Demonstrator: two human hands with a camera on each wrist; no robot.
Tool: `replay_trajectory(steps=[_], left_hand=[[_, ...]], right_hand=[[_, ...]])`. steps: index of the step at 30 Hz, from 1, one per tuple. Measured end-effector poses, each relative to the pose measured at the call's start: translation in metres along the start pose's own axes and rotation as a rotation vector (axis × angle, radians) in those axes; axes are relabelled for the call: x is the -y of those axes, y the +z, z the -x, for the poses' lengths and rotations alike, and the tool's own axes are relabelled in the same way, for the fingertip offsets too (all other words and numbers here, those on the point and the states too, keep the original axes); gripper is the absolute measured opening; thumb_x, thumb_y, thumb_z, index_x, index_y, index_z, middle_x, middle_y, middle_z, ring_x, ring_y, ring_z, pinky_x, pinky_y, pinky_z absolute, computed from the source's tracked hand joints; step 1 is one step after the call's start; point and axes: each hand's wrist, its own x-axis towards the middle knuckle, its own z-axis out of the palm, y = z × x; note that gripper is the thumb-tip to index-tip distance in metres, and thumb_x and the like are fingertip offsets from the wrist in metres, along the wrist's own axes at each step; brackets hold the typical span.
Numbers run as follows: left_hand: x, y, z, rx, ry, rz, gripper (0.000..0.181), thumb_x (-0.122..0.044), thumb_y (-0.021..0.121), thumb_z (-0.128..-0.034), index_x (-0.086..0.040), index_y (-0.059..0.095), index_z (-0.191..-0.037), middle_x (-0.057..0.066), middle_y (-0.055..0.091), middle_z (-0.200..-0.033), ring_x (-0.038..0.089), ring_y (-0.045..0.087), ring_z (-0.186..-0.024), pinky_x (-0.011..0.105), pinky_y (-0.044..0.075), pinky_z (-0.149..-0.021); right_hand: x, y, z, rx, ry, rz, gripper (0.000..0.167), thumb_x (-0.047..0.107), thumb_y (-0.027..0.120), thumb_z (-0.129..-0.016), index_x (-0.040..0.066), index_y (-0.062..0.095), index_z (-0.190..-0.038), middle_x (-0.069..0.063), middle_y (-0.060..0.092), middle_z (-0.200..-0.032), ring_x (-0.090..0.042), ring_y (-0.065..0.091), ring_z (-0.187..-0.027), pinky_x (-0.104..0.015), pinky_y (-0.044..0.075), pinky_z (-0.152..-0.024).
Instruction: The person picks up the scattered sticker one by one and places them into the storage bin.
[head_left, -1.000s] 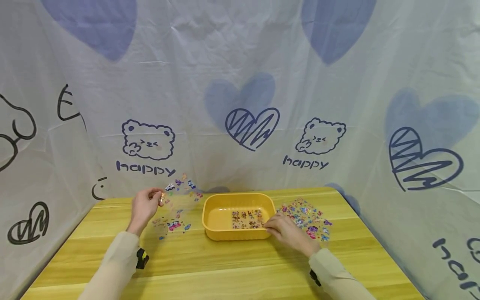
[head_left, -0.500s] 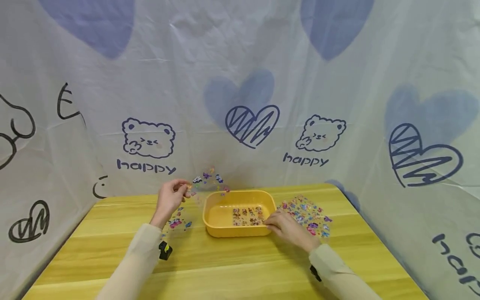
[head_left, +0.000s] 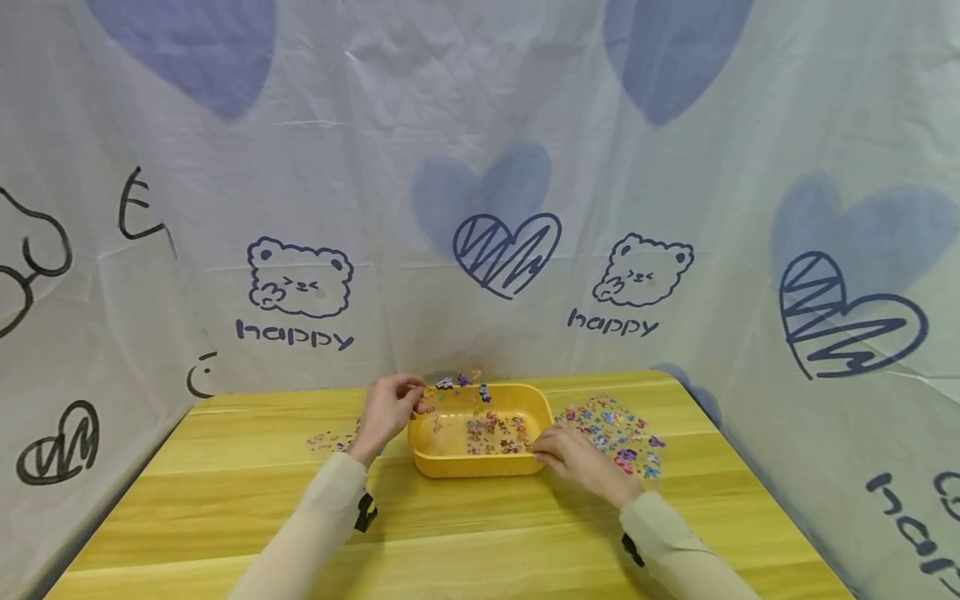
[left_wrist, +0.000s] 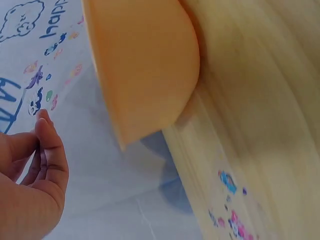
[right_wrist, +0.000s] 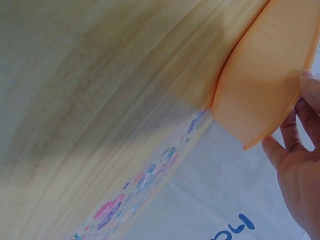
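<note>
My left hand (head_left: 388,412) pinches the edge of a clear sticker sheet (head_left: 462,381) with small colourful figures. It holds the sheet up over the left and back part of a yellow plastic bin (head_left: 480,467). In the left wrist view, thumb and fingertips meet at the edge of the sheet (left_wrist: 36,100), beside the bin wall (left_wrist: 142,65). More stickers (head_left: 498,442) lie inside the bin on its floor. My right hand (head_left: 577,462) grips the bin's right rim; the right wrist view shows thumb and fingers on either side of that rim (right_wrist: 272,131).
Another clear sticker sheet (head_left: 326,440) lies on the wooden table (head_left: 465,533) left of the bin, partly behind my left hand. To the right, sticker sheets (head_left: 611,429) lie flat beside the bin. A printed white curtain (head_left: 390,192) hangs behind and around the table.
My left hand has carried the sticker sheet rightward from the table's left side to over the bin, dipping in the last half second. The right hand has stayed on the rim.
</note>
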Motion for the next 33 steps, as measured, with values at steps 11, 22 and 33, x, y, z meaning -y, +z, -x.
replay_trajectory(steps=[11, 22, 33], left_hand=[[-0.003, 0.036, 0.005, 0.052, 0.014, 0.036, 0.021, -0.002, 0.051, -0.0995, 0.002, 0.067, -0.112, 0.017, 0.068, -0.083, 0.029, 0.068, -0.071, 0.035, 0.057, -0.057], [-0.007, 0.068, 0.004, 0.121, 0.081, -0.122, 0.018, 0.000, 0.051, -0.0969, 0.002, 0.069, -0.102, 0.020, 0.070, -0.085, 0.023, 0.065, -0.063, 0.025, 0.046, -0.049], [-0.005, 0.083, 0.002, 0.085, 0.168, -0.360, 0.018, 0.003, 0.057, -0.0914, 0.002, 0.074, -0.091, 0.013, 0.073, -0.087, 0.021, 0.065, -0.075, 0.033, 0.055, -0.065]], right_hand=[[0.000, 0.000, 0.002, 0.004, 0.007, -0.008, 0.017, 0.012, 0.066, -0.093, 0.006, 0.074, -0.106, -0.002, 0.073, -0.101, -0.017, 0.064, -0.095, -0.035, 0.054, -0.087], [-0.002, 0.001, 0.000, -0.008, -0.010, 0.018, 0.015, 0.012, 0.067, -0.092, 0.008, 0.075, -0.104, -0.001, 0.073, -0.099, -0.016, 0.064, -0.093, -0.033, 0.055, -0.085], [-0.003, 0.002, -0.001, -0.010, -0.028, 0.030, 0.015, 0.010, 0.068, -0.091, 0.007, 0.075, -0.104, -0.002, 0.073, -0.099, -0.018, 0.065, -0.092, -0.033, 0.055, -0.084]])
